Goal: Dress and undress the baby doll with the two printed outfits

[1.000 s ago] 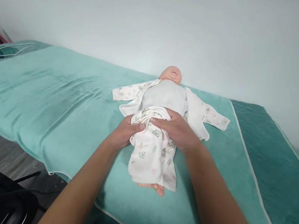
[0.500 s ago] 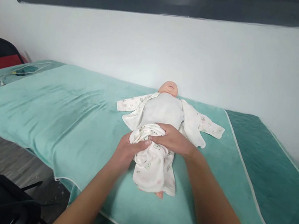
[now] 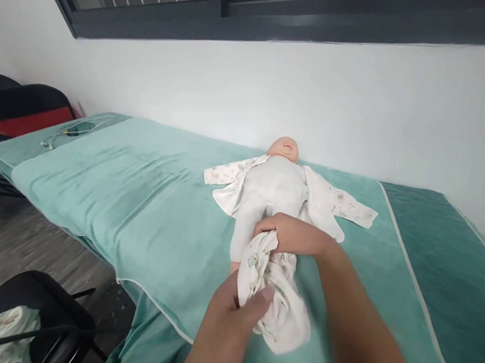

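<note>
A baby doll [image 3: 275, 187] lies on its back with its head toward the wall, its body and legs pale grey cloth. An open white printed jacket [image 3: 354, 210] spreads out under it, the sleeves stretched to both sides. Printed white baby pants [image 3: 286, 320] are bunched around the doll's lower leg area on the right. My left hand [image 3: 234, 318] grips the pants at their near left edge, thumb on top. Closed on their upper edge is my right hand [image 3: 292, 235], between the doll's legs. One doll leg [image 3: 245, 232] is bare of the pants; the other is mostly hidden.
A green sheet [image 3: 163, 205] covers the bed beside a white wall [image 3: 239, 93]. A black chair [image 3: 36, 289] with a patterned cloth [image 3: 7, 328] stands at the lower left. Farther left are black and red chairs [image 3: 24, 112] and a thin cord [image 3: 77, 130] on the bed.
The pants have come down from the doll's waist toward me, uncovering its left-side leg in the picture. Both hands have moved nearer and to the right with them. The view has shifted left.
</note>
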`<state>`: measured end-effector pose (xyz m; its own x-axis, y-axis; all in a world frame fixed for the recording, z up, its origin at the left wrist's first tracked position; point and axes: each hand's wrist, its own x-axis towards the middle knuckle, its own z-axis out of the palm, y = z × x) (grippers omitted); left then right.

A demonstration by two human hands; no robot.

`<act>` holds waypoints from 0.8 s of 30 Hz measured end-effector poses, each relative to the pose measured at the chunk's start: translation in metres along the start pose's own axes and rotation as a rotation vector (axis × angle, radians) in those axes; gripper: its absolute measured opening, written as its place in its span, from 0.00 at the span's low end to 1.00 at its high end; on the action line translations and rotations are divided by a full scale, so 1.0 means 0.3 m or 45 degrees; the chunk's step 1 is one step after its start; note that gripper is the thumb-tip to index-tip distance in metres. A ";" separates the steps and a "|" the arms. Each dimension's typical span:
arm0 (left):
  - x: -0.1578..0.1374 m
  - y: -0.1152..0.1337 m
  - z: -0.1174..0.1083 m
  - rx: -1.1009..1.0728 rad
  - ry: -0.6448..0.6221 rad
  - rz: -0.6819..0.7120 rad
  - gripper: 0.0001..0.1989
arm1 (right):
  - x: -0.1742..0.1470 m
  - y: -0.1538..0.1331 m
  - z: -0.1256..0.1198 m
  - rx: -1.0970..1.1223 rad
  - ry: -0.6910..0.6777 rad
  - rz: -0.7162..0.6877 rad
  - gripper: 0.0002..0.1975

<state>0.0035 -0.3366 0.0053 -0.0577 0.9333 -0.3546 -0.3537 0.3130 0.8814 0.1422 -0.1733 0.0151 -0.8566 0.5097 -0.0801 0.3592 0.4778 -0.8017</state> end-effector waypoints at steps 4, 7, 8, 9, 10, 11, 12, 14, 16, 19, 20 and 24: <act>-0.016 -0.087 0.015 -0.280 0.093 -0.025 0.26 | -0.001 -0.011 0.007 -0.064 0.003 0.012 0.07; -0.024 -0.149 0.017 -0.331 0.190 -0.024 0.27 | 0.001 -0.022 0.018 -0.139 -0.013 0.027 0.06; -0.027 -0.167 0.012 -0.314 0.223 -0.021 0.27 | 0.003 -0.022 0.021 -0.158 -0.027 0.046 0.05; -0.030 -0.183 0.003 -0.287 0.253 -0.018 0.27 | 0.005 -0.020 0.024 -0.176 -0.032 0.061 0.04; -0.032 -0.197 -0.011 -0.256 0.283 -0.013 0.27 | 0.009 -0.017 0.027 -0.194 -0.031 0.072 0.03; -0.032 -0.209 -0.028 -0.222 0.313 -0.006 0.27 | 0.012 -0.012 0.029 -0.214 -0.029 0.081 0.03; -0.031 -0.217 -0.050 -0.186 0.340 0.008 0.26 | 0.016 -0.007 0.032 -0.235 -0.028 0.091 0.03; -0.024 -0.224 -0.098 -0.123 0.379 0.047 0.23 | 0.024 0.002 0.038 -0.270 -0.036 0.123 0.03; -0.009 -0.214 -0.146 -0.060 0.403 0.072 0.21 | 0.031 0.009 0.045 -0.287 -0.042 0.165 0.05; 0.020 -0.175 -0.195 0.108 0.371 0.076 0.17 | 0.040 0.013 0.057 -0.320 -0.007 0.191 0.10; 0.029 -0.161 -0.202 0.168 0.340 0.079 0.16 | 0.043 0.014 0.060 -0.339 0.006 0.192 0.12; 0.051 -0.126 -0.205 0.258 0.191 0.060 0.16 | 0.047 0.011 0.066 -0.377 0.057 0.201 0.15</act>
<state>-0.0414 -0.3452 -0.0526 -0.2128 0.9158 -0.3408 -0.1539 0.3130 0.9372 0.1241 -0.1788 -0.0005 -0.7673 0.6215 -0.1580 0.5834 0.5742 -0.5744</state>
